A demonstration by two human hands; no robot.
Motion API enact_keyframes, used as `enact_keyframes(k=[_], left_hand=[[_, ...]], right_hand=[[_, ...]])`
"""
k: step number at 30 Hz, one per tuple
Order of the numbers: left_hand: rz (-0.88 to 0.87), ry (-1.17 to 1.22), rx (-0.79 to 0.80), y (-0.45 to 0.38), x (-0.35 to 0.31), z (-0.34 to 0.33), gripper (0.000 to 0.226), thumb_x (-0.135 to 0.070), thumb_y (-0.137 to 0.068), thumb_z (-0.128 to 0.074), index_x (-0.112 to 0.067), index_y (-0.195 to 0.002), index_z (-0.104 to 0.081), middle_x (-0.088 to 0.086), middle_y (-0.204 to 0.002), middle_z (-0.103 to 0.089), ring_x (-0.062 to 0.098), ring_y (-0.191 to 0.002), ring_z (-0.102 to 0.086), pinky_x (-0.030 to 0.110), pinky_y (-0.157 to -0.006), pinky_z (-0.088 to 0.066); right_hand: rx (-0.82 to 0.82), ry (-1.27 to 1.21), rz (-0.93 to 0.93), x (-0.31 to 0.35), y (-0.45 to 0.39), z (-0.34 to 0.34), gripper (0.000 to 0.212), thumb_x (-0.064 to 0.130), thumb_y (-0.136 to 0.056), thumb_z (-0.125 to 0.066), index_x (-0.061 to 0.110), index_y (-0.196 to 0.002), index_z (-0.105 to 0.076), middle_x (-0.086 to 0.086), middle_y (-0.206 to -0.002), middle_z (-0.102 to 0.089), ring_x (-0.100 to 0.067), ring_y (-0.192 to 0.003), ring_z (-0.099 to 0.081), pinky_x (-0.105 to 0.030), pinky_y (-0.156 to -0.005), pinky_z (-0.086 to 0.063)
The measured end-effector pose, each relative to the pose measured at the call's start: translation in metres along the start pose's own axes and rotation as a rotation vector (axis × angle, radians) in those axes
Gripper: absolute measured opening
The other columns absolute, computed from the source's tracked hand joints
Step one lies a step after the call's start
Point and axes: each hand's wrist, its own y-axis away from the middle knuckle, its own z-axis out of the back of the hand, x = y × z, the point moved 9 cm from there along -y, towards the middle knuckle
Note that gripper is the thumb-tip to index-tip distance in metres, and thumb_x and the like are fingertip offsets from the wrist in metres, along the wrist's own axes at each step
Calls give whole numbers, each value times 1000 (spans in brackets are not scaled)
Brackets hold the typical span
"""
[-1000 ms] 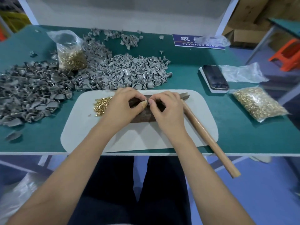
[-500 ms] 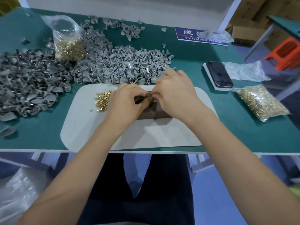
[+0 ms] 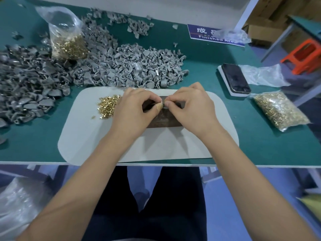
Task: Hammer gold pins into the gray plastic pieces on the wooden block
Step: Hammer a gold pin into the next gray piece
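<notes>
A dark wooden block (image 3: 163,121) lies on a white mat (image 3: 156,148). Both hands are curled over its far half, fingertips meeting in the middle. My right hand (image 3: 192,108) pinches a small gray plastic piece (image 3: 165,107) against the block. My left hand (image 3: 133,110), with a bandaged thumb, pinches at the same piece from the left. Whether a pin sits between the fingers is hidden. Loose gold pins (image 3: 108,107) lie on the mat just left of my left hand. No hammer is in view.
A big heap of gray pieces (image 3: 135,66) lies behind the mat, with a darker heap (image 3: 26,84) at the left. Bags of gold pins stand at back left (image 3: 69,44) and lie at right (image 3: 279,110). A phone (image 3: 234,78) lies at the right.
My right hand came back from the gray heap to the block and now meets my left fingertips. The hammer that lay right of the block a second ago is out of sight.
</notes>
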Motion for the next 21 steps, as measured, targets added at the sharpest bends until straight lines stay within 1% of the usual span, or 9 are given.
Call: enact_keyframes(k=[6,8,10,12,14,16,18,19,21], left_hand=[[10,-28,32,-1,-2,1,6,-37,-90,-71,-34,-95,-73,-16,-92,-63,18,-98,-51,44,-87,-45],[11,-61,48,-2,-6,1,6,-38,-91,-70,-35,-95,-73,-15,-94,-64,18,-97,-50,44,-86,-46],[18,-109,77,-2,-7,-1,7,-40,-91,-69,-36,-96,-72,-14,-98,-65,17,-98,-49,41,-85,-45],[20,-144,97,-3,-7,0,8,-44,-92,-67,-37,-96,-71,-16,-99,-63,15,-98,-47,37,-81,-43],[20,-173,107,-5,-10,1,9,-46,-93,-66,-38,-96,-70,-18,-98,-61,13,-98,-47,35,-79,-39],[20,-193,116,-6,-12,2,9,-45,-93,-65,-38,-97,-69,-19,-98,-60,13,-98,-47,35,-80,-40],[21,-205,119,-6,-13,2,10,-45,-93,-65,-37,-98,-70,-18,-99,-59,13,-99,-47,36,-81,-41],[19,-212,117,-6,-13,3,10,-44,-94,-65,-36,-99,-70,-18,-99,-60,13,-99,-48,36,-82,-42],[13,-228,117,-6,-13,3,11,-43,-94,-65,-35,-100,-71,-15,-101,-62,15,-100,-49,37,-84,-43]], right_hand=[[19,5,-13,-1,-2,-3,11,39,-93,-68,41,-90,-77,15,-81,-62,-17,-93,-44,-31,-67,-35],[0,-32,37,5,3,0,9,33,-93,-70,35,-93,-79,11,-83,-63,-18,-92,-45,-32,-71,-34],[-59,-110,40,0,11,10,17,29,-92,-73,25,-108,-78,5,-93,-67,-21,-94,-50,-31,-82,-40],[-180,-125,-69,-23,25,30,21,30,-95,-70,22,-113,-76,3,-98,-69,-24,-98,-56,-32,-88,-42],[-256,0,-240,-56,44,47,19,37,-97,-62,26,-103,-76,4,-98,-69,-25,-101,-57,-36,-79,-45],[-171,195,-408,-84,65,48,27,48,-96,-56,26,-104,-71,4,-98,-68,-26,-101,-57,-36,-70,-44],[10,254,-481,-95,79,35,36,52,-96,-57,24,-117,-66,0,-106,-63,-28,-102,-58,-39,-73,-48],[72,241,-484,-97,82,28,36,49,-98,-58,22,-121,-64,-1,-110,-60,-30,-101,-58,-40,-75,-49],[104,270,-463,-96,82,28,31,38,-104,-52,16,-124,-62,-6,-113,-54,-34,-95,-59,-42,-74,-47]])
